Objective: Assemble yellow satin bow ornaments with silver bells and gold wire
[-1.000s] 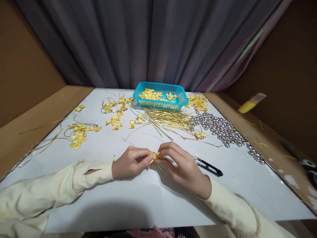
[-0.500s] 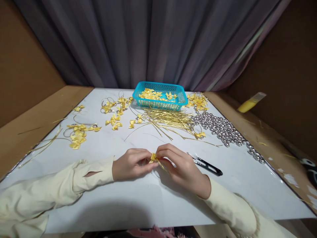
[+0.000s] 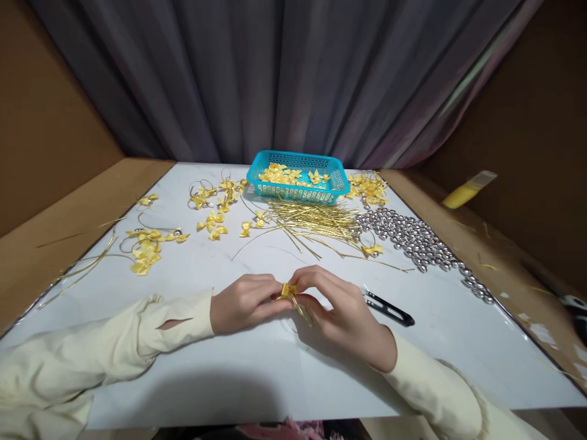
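Low over the white table (image 3: 257,373), my left hand (image 3: 245,302) and my right hand (image 3: 339,308) meet fingertip to fingertip. Between them they pinch a small yellow ribbon bow (image 3: 288,291). A thin gold cord (image 3: 302,311) hangs from the bow under my right fingers. Both hands wear cream sleeves. A pile of gold cords (image 3: 316,221) lies beyond my hands, and a heap of silver bells (image 3: 413,238) spreads to its right.
A blue basket (image 3: 337,181) with yellow bows stands at the back centre. Finished bows with loops lie scattered at the left (image 3: 144,250) and back (image 3: 215,195). Black snips (image 3: 389,308) lie just right of my right hand. Brown walls enclose both sides.
My fingers have shifted slightly around the bow, turning it, and the cord now hangs lower under my right hand. Both hands stay in the same place.
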`<state>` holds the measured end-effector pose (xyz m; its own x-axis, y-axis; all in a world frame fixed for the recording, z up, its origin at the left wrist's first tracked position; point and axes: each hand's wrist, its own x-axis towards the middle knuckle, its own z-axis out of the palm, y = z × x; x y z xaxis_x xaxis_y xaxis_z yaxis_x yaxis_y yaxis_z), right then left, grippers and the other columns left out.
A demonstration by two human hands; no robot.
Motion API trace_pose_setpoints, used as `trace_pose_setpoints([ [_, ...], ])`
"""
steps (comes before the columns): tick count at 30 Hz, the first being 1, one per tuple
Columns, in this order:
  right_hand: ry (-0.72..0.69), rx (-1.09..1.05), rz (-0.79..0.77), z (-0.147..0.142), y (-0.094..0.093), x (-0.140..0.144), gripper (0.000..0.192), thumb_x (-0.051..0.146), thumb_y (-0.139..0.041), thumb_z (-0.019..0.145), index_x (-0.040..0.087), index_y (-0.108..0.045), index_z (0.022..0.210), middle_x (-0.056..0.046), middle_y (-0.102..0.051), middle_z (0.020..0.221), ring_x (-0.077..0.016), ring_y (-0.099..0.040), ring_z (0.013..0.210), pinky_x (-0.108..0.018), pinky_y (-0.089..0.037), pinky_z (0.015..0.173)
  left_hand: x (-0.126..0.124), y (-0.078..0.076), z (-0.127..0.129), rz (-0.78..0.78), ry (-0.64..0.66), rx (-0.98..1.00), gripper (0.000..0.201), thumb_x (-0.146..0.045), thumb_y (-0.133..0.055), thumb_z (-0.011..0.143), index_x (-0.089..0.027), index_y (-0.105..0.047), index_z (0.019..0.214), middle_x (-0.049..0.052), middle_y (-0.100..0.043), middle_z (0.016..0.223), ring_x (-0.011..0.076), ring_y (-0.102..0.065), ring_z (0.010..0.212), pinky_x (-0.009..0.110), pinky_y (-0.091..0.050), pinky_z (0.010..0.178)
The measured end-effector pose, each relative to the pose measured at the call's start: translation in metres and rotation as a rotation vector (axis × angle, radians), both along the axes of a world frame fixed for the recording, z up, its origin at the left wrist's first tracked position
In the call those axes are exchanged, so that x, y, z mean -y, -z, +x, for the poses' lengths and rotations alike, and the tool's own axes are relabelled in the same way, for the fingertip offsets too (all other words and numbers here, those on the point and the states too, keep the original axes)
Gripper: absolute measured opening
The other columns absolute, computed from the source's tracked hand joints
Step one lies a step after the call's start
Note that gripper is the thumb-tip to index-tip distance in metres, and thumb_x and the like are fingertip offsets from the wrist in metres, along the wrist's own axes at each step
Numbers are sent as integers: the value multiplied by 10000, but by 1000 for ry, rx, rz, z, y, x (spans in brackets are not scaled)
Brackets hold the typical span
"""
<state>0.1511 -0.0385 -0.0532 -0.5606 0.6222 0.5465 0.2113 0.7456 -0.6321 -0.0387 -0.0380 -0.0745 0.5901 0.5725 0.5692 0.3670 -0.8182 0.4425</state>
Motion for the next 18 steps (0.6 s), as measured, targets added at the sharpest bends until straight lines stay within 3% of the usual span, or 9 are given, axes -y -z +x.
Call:
trace_pose_setpoints([
  [11,30,-21,48,0,-3,1,130,47,-469,843,131,-564,870,-89,-610,850,-144,-579,800,-282,-510,692,-1,0,-1,-28,31,57,123,-186,-490,888,-107,-581,865,42,-599,643,122,-520,576,227,-451,550],
  [18,67,7,-150,2,-8,-4,126,87,-492,845,152,-600,844,-66,-655,834,-137,-611,760,-278,-504,687,0,-5,-3,-185,-11,77,136,-182,-469,886,-128,-575,820,34,-619,663,104,-544,565,204,-445,548],
])
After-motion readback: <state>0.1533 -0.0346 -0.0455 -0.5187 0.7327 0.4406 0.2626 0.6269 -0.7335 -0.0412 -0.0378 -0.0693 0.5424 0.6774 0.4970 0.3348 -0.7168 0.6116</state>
